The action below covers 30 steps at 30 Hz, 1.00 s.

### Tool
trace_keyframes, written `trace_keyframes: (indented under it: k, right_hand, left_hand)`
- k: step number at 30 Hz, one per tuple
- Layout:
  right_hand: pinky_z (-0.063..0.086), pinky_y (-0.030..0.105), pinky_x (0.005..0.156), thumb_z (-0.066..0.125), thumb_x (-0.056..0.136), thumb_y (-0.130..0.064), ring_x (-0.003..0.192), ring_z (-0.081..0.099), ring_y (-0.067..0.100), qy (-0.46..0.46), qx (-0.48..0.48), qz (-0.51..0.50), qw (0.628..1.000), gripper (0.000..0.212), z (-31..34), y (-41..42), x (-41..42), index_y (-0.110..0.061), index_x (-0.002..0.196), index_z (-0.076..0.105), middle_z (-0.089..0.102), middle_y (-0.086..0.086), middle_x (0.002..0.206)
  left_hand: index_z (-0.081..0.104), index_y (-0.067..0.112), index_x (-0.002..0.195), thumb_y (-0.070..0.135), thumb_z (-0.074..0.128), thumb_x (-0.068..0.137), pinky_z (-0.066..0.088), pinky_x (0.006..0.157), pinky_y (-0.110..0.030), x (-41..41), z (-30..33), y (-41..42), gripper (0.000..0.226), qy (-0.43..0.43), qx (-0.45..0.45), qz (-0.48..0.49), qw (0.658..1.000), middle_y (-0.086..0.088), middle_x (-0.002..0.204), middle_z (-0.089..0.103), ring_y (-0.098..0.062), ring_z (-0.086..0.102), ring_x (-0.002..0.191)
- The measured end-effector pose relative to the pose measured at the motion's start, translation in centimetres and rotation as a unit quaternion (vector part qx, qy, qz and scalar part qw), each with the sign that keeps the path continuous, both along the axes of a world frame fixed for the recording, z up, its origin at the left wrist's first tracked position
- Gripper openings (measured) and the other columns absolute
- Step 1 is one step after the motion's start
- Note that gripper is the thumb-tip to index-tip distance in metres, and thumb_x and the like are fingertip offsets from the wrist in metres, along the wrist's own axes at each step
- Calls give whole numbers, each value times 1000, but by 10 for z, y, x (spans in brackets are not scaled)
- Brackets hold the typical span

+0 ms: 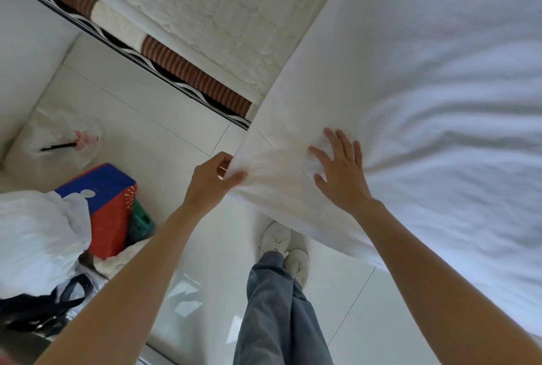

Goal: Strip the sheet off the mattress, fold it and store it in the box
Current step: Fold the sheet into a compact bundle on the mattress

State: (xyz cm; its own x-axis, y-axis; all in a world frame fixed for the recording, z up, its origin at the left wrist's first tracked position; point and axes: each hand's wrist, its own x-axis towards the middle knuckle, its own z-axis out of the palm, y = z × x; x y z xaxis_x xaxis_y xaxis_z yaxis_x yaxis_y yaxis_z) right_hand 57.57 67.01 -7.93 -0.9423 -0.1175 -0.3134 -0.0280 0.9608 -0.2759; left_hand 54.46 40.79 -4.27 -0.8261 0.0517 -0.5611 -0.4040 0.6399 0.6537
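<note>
A white sheet [425, 77] covers the right part of the bed and hangs over its near corner. The quilted white mattress [211, 13] lies bare at the upper middle. My left hand [212, 180] pinches the sheet's corner at the bed's edge, thumb on top of the cloth. My right hand [341, 171] lies flat on the sheet just right of that corner, fingers spread and straight, and wrinkles fan out from under it. No storage box for the sheet can be told apart here.
A dark bed frame rail [140, 59] with brown and cream padding runs diagonally at upper left. On the white tiled floor [164, 136] at left sit a blue and red carton [108, 206], white plastic bags [38, 235] and a black strap. My legs and pale shoes [284, 250] stand below the corner.
</note>
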Motion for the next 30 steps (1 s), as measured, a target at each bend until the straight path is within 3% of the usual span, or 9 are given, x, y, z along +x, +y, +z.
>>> trace_keyframes:
  k: [3,6,10,13,17,22,25,28,30]
  right_hand:
    - [39,46,100,62,84,-11,118,46,34,86,-105,-19,991,45,37,-24,-19,-15,128,53,51,15,129]
    - [47,35,80,55,89,-8,94,56,26,112,-150,51,981,39,75,-49,-48,-18,127,54,56,10,111]
    - [41,33,74,34,97,-49,92,60,27,-35,-3,18,999,43,94,-65,-86,-27,131,47,56,9,110]
    - [39,30,68,48,93,-30,90,57,26,-63,64,-47,995,30,104,-48,-95,-17,119,56,50,9,113]
    - [46,29,71,49,84,0,90,60,26,-62,25,-112,991,28,121,2,-80,-12,105,63,61,7,105]
    - [45,29,73,41,93,-15,82,63,24,46,-17,-142,989,28,146,89,-32,-13,95,69,68,3,92]
    - [45,34,87,39,91,-5,93,64,25,58,-77,-141,985,35,157,150,3,-15,99,72,71,4,104]
    - [39,29,87,48,82,6,90,66,24,96,-93,-97,986,38,161,224,45,-19,97,73,72,1,102]
    - [34,30,88,58,86,-6,89,66,22,97,-69,-62,991,24,165,270,72,-21,98,72,73,-2,101]
  left_hand:
    - [60,25,89,14,70,79,41,61,-4,10,30,5,18,-4,27,-21,999,11,82,63,3,57,68]
    - [60,22,95,10,64,81,41,60,-3,17,49,19,19,9,20,-64,998,14,82,59,0,57,73]
    - [61,17,97,9,63,79,43,64,-9,21,62,38,20,70,23,-127,989,9,83,58,-5,56,74]
    - [61,18,96,6,60,80,45,64,-12,23,75,52,20,80,38,-141,986,6,86,59,-6,56,78]
    - [60,19,95,8,59,81,45,64,-12,26,92,82,18,57,42,-164,984,7,86,61,-7,58,79]
    - [61,25,102,26,66,83,43,59,-7,47,117,158,20,45,61,-214,974,16,74,59,1,57,62]
    - [61,23,108,33,63,85,40,62,-8,72,125,206,25,52,60,-246,966,19,74,56,2,55,62]
    - [64,20,99,28,63,86,41,64,-13,107,131,262,15,74,49,-240,967,15,78,59,1,56,63]
    - [63,18,88,24,63,86,40,62,-14,131,136,298,6,90,40,-228,969,12,77,59,-1,54,60]
